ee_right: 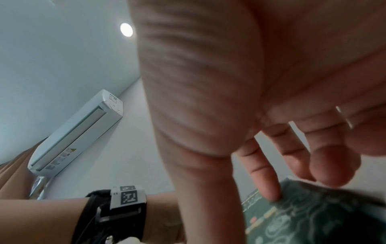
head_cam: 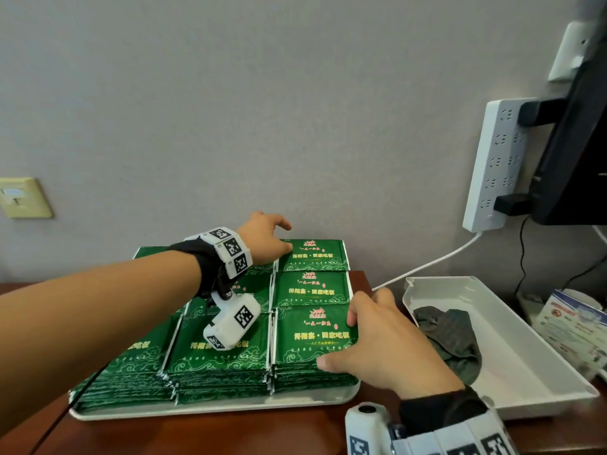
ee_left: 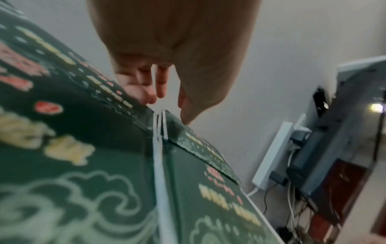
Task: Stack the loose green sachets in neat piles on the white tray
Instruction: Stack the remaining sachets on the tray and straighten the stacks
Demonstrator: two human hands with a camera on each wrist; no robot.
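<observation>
Several piles of green sachets [head_cam: 312,290] stand in a tight grid on the white tray [head_cam: 210,407]. My left hand [head_cam: 282,236] reaches over to the far row. Its thumb lies on top of the far right pile [head_cam: 315,254] and its fingers hang over the back edge. The left wrist view shows these fingers [ee_left: 160,85] fairly straight at the far edge of the piles [ee_left: 73,148]. My right hand [head_cam: 338,341] is spread against the near right pile [head_cam: 308,336], fingers on its right side, thumb at its front edge. In the right wrist view a fingertip [ee_right: 271,193] touches the sachet top [ee_right: 313,219].
To the right, a second white tray [head_cam: 525,356] holds a dark green cloth [head_cam: 453,339]. On the wall behind are a power strip [head_cam: 496,162] with a white cable [head_cam: 427,266], and a black monitor [head_cam: 578,142]. Printed leaflets [head_cam: 574,326] lie far right on the brown table [head_cam: 230,435].
</observation>
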